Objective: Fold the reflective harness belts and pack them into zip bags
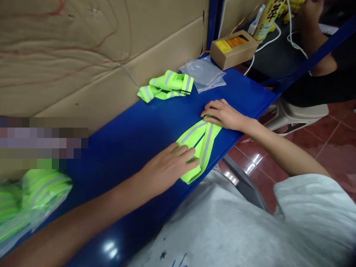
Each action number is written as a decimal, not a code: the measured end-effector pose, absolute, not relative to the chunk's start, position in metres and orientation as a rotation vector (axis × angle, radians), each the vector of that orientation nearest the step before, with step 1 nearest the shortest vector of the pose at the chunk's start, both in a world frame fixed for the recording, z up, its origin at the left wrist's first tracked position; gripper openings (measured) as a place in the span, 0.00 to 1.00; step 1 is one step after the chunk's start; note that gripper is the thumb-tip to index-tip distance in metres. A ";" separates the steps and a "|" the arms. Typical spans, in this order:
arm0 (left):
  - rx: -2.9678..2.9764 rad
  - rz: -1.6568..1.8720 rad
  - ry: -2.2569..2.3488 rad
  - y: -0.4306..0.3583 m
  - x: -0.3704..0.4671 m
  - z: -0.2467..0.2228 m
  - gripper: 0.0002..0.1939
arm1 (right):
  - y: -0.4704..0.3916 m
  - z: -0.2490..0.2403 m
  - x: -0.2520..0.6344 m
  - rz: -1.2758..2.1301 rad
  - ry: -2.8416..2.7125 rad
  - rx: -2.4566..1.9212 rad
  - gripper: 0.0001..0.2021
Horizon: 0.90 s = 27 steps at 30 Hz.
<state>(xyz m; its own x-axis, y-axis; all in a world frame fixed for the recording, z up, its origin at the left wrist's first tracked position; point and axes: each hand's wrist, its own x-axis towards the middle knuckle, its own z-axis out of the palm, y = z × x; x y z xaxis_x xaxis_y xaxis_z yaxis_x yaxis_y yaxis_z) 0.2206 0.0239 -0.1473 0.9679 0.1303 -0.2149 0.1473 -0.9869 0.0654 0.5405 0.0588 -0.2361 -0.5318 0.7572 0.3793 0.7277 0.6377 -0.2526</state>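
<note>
A fluorescent yellow-green reflective strap (pixel 207 142) with grey stripes lies on the blue table, folded into a narrow loop with a gap between its two lengths. My left hand (pixel 174 165) is closed on the near end, its fingers bent over the fabric. At the far end my right hand (pixel 222 115) grips the strap with curved fingers, the thumb against the fabric. Part of the strap under each hand is hidden. Beyond them, a second reflective strap (pixel 169 85) lies loosely coiled near the cardboard wall.
Clear plastic bags (pixel 204 74) lie beside a cardboard box (pixel 233 50) at the back of the blue table (pixel 119 155). Bagged reflective straps (pixel 44 189) are at the left. A yellow can (pixel 267 22), white cables and another person's arm (pixel 319 55) appear at the upper right.
</note>
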 end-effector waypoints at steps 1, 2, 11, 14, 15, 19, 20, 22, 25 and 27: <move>3.056 -0.273 0.242 0.020 0.210 -0.152 0.31 | 0.058 -0.236 0.540 0.099 -2.402 -1.177 0.22; 3.071 -0.211 0.278 0.016 0.200 -0.156 0.34 | 0.058 -0.236 0.540 0.110 -2.401 -1.189 0.23; 3.094 -0.105 0.301 0.026 0.192 -0.153 0.28 | 0.056 -0.231 0.534 0.122 -2.410 -1.271 0.24; 3.080 -0.066 0.203 0.034 0.185 -0.161 0.23 | 0.055 -0.230 0.535 0.134 -2.404 -1.272 0.24; 3.080 -0.031 0.192 0.035 0.178 -0.166 0.21 | 0.056 -0.231 0.535 0.140 -2.401 -1.273 0.24; 3.083 0.420 0.280 0.030 0.147 -0.188 0.11 | 0.059 -0.233 0.539 0.144 -2.399 -1.270 0.23; 3.069 0.546 0.301 0.028 0.142 -0.192 0.10 | 0.058 -0.232 0.539 0.142 -2.405 -1.271 0.23; 3.056 0.700 0.335 0.023 0.136 -0.198 0.10 | 0.054 -0.225 0.536 0.113 -2.419 -1.285 0.22; 3.062 0.761 0.370 0.019 0.135 -0.202 0.11 | 0.034 -0.205 0.522 0.053 -2.448 -1.244 0.22; 3.049 0.790 0.384 0.017 0.135 -0.203 0.11 | 0.014 -0.192 0.507 0.107 -2.516 -1.102 0.24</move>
